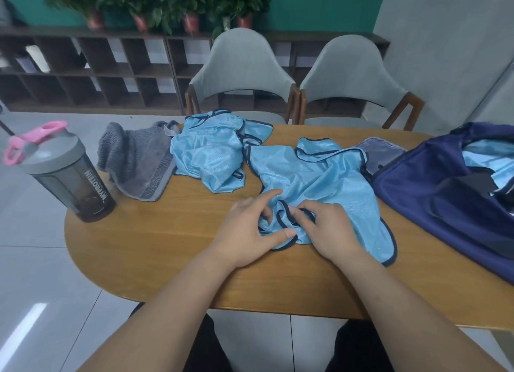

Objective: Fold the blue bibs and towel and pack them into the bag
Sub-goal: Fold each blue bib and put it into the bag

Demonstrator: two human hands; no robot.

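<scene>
A light blue bib (328, 177) with dark trim lies spread and rumpled in the middle of the wooden table (167, 246). My left hand (250, 230) and my right hand (328, 230) both pinch its bunched near edge, close together. A second blue bib (211, 152) lies crumpled farther back. Left of it sits a grey towel (136, 160), heaped. A navy bag (445, 193) stands open at the right with blue fabric (484, 154) showing inside.
A grey shaker bottle (64, 171) with a pink lid loop stands at the table's left edge. Two grey chairs (242, 74) face the far side. A small grey cloth (381, 152) lies beside the bag. Shelves and potted plants line the back wall.
</scene>
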